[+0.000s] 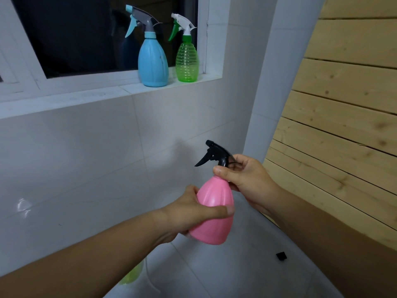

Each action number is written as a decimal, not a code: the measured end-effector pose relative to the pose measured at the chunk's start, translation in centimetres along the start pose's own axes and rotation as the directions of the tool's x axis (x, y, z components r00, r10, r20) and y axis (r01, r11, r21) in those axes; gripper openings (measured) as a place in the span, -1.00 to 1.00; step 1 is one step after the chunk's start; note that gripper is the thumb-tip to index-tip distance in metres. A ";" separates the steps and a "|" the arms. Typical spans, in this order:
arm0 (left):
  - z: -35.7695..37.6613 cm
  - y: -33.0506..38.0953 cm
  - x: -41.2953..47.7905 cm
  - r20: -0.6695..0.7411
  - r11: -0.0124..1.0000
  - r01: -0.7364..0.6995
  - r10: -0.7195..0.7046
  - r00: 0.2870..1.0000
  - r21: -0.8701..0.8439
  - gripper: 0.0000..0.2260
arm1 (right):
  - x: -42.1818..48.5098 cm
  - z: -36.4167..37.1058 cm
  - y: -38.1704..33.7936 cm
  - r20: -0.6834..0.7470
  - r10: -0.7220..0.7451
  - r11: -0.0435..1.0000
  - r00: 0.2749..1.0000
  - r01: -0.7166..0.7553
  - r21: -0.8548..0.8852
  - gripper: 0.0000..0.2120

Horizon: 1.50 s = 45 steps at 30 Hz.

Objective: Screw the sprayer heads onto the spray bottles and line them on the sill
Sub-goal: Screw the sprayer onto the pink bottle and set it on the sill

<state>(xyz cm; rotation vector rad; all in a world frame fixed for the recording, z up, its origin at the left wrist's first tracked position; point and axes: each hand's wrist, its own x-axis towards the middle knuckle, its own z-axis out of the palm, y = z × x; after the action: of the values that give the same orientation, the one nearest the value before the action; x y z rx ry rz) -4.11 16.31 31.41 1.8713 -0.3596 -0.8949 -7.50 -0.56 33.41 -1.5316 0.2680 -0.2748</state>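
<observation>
I hold a pink spray bottle [214, 211] in front of me, tilted slightly left. My left hand [189, 211] wraps around its body from the left. My right hand [242, 179] pinches the collar of the black sprayer head [214, 154] that sits on the bottle's neck. On the white window sill [64, 102] stand a blue bottle [153, 63] with a grey and blue sprayer and, to its right, a clear green ribbed bottle [186, 60] with a white and green sprayer, both upright.
A yellow-green bottle [132, 276] with a thin white tube lies on the tiled floor, partly hidden under my left forearm. A small black object [281, 255] sits on the floor at right. Wooden slats [343, 104] line the right wall. The window is dark.
</observation>
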 end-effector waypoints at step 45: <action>-1.1 -1.2 1.3 0.283 0.926 0.077 0.033 0.959 -0.369 -0.43 | 0.1 0.1 -0.6 0.017 0.015 0.998 1.000 -0.016 0.062 -0.86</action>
<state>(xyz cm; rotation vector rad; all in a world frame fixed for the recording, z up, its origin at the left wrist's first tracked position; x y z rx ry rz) -2.59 16.87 30.07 1.3965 -0.3135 -1.1655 -7.37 -0.48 34.01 -1.4697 0.2557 -0.2559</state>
